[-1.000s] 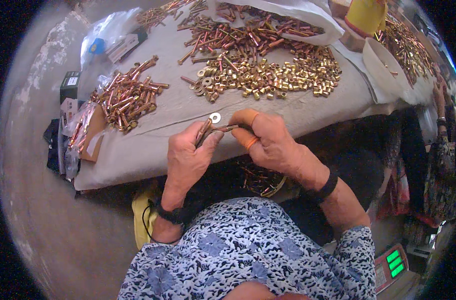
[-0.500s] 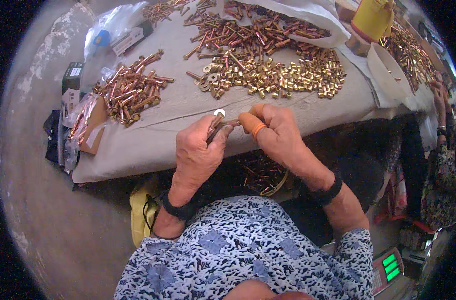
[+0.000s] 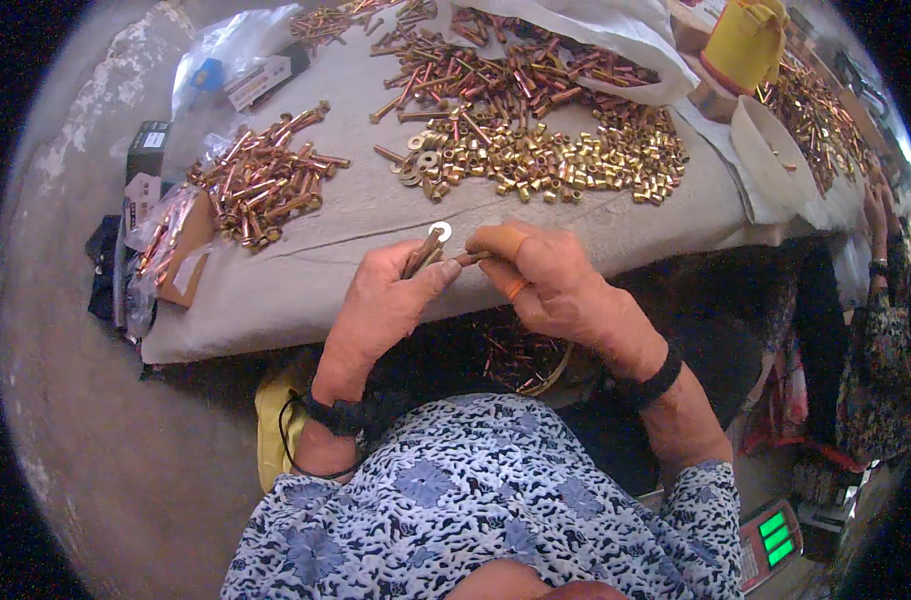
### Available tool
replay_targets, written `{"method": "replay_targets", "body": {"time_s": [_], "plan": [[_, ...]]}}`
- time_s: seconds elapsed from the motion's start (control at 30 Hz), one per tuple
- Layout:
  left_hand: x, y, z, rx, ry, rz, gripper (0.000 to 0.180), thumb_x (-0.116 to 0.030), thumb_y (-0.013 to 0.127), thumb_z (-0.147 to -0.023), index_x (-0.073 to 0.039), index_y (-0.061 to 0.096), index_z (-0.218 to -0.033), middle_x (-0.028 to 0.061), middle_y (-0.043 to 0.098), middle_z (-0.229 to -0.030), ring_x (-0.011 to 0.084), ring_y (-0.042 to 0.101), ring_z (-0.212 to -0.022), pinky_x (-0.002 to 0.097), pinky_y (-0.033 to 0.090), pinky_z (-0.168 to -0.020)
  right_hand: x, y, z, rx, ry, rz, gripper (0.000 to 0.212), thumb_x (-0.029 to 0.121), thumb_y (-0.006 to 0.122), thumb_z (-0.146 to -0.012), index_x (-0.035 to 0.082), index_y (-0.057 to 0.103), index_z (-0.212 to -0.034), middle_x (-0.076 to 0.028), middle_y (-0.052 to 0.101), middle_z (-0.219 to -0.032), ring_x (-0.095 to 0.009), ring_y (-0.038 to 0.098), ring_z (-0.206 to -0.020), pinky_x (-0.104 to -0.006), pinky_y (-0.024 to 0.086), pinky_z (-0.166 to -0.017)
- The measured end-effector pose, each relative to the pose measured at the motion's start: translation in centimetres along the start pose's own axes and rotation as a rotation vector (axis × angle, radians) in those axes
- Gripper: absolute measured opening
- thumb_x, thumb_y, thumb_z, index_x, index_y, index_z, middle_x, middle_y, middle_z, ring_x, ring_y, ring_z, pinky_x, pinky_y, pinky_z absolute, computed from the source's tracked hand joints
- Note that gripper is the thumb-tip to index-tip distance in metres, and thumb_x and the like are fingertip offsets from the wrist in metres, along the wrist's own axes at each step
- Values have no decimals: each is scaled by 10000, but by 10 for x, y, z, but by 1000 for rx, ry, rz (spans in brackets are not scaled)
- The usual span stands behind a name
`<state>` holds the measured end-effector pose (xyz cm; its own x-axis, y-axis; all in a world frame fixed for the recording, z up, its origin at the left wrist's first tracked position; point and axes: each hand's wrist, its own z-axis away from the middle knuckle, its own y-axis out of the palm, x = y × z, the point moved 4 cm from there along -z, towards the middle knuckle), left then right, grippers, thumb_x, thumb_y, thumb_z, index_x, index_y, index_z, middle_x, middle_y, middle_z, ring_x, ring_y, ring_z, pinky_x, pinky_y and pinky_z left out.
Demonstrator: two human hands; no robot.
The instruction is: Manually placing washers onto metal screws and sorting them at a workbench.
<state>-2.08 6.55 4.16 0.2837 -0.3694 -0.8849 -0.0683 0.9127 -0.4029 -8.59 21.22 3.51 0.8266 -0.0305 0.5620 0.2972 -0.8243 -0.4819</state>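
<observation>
The left hand (image 3: 380, 305) is closed around a small bundle of copper-coloured metal bolts (image 3: 422, 254), with the thumb pressing on them, and a flat silver round washer (image 3: 440, 232) sits at the top end of the bundle. The right hand (image 3: 545, 285), which has an orange rubber cot on the forefinger, pinches the tip of one bolt between narrow fingers, just beside the left thumb. Both hands are over the near edge of the grey cloth-covered tabletop (image 3: 305, 280). I judge the step in hand to be putting a washer on a bolt; the next move seems to need a fine alignment of the hole with the shank, and then a brass piece from the heap of short brass sleeves and nuts (image 3: 565, 160), which lies at 12 o'clock from the hands. A pile of finished copper bolts (image 3: 265, 185) lies at 10 o'clock, and loose long bolts (image 3: 505, 75) lie farther at 12 o'clock. A white bowl (image 3: 770, 150) stands at 2 o'clock. Compared with half a second ago, the hands keep almost the same grip, but the right fingers have come a little closer to the washer, and the view has shifted slightly.
</observation>
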Motion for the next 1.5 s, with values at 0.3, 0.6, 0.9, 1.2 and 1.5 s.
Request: {"method": "replay_targets", "body": {"time_s": [0.3,0.6,0.9,1.2,1.5], "plan": [[-5,2,-2,-256,430,-332,186,-191,627,-804,-11,580,-800,92,477,-531,167,410,-451,315,353,-457,-3,-5,-1,33,345,-29,264,244,578,-827,5,606,-719,-191,531,-552,-307,528,-467,-399,401,-448],[-9,5,-3,-309,359,-339,194,-122,621,-785,-10,613,-943,146,621,-706,201,607,-601,307,452,-562,-9,-1,-2,-62,475,-83,313,277,588,-818,2,593,-670,-194,541,-555,-244,505,-428,-375,396,-429],[8,3,-9,-175,269,-193,206,-153,595,-811,-13,611,-960,0,602,-736,104,530,-625,255,437,-568,-1,-2,-3,51,262,-7,133,156,581,-810,35,575,-866,-205,599,-755,-390,587,-675,-438,467,-564],[-6,0,-3,-71,61,42,179,-169,579,-847,-25,636,-937,-50,481,-624,42,400,-581,233,348,-510,-2,-1,-3,26,239,-267,200,119,579,-807,33,569,-987,-178,610,-894,-341,601,-809,-374,486,-687],[-12,-4,-4,-213,262,-255,209,-227,576,-838,-27,609,-894,76,552,-643,122,491,-584,298,408,-552,-4,-1,-9,-1,314,-172,164,68,567,-787,31,598,-944,-169,607,-848,-316,592,-783,-350,469,-674]]}}
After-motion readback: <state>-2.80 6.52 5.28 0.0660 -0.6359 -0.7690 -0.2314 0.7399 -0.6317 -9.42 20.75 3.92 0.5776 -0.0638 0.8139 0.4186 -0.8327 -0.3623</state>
